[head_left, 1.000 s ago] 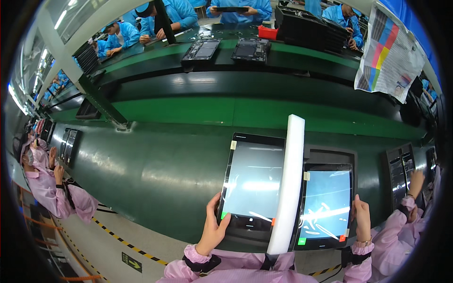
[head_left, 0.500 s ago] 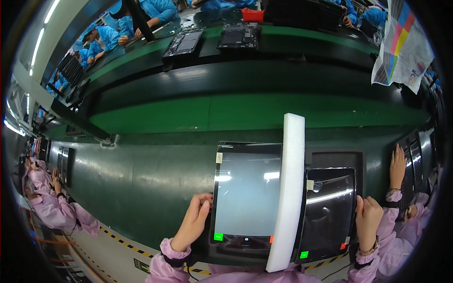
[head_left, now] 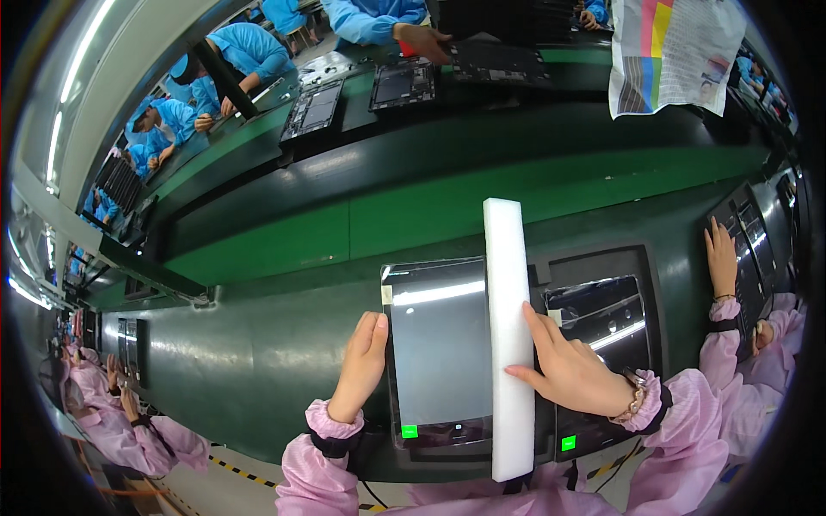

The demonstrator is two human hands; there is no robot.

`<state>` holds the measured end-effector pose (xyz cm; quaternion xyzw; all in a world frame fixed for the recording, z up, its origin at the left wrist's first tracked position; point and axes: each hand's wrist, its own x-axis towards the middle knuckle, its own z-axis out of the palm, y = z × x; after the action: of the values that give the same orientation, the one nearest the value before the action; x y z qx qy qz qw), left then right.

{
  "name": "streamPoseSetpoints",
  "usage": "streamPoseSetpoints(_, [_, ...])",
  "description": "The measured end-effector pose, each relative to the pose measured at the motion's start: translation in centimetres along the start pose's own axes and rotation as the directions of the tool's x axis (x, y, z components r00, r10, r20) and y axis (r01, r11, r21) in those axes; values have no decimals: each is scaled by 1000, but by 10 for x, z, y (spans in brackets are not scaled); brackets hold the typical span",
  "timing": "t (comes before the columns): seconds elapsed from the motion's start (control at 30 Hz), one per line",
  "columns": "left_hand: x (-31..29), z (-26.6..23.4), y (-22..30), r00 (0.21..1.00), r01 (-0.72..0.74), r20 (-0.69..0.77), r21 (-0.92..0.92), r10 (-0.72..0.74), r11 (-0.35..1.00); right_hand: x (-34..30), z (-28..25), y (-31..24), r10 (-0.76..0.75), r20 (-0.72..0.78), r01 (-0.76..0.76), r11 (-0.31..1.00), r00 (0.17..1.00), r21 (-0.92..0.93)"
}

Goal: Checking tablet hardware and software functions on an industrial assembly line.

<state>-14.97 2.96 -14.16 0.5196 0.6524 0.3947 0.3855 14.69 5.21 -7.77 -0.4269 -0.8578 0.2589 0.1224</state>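
Before me lies a tablet (head_left: 440, 353) with a pale grey screen, a cream tab and a green square at its corners. My left hand (head_left: 360, 365) rests against its left edge, fingers stretched and held together. Along its right side lies a long white foam strip (head_left: 509, 344). My right hand (head_left: 581, 370) reaches over a second, dark-screened tablet (head_left: 615, 322); its fingertips and thumb touch the strip's right edge, thumb apart from the fingers. The second tablet sits over a black tray (head_left: 650, 275), and my right hand and forearm hide part of it.
A green-and-black raised shelf (head_left: 413, 202) runs behind the dark bench (head_left: 249, 361). On it are opened devices (head_left: 311, 112), with a person's hand (head_left: 423, 41) beside them. A printed sheet (head_left: 675, 56) hangs at far right. Pink-sleeved neighbours work at left and right; a neighbour's hand (head_left: 721, 258) is near.
My right hand has moved left from the dark tablet's right edge to the foam strip. My left hand's fingers have straightened along the lit tablet's edge. The whole view has shifted.
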Motion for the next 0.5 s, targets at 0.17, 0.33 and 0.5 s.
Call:
streamPoseSetpoints(0.17, [-13,-4,24,987,158,21,-200,-157,967,4,5,-2,23,5,-23,1000,1000,-6])
streamPoseSetpoints(0.33, [-22,13,36,991,126,36,-519,-125,846,6,11,-4,41,-4,-41,999,999,-23])
streamPoseSetpoints(0.5, [-25,26,55,995,85,7,-582,-99,809,1,16,-1,80,-81,-80,997,993,10])
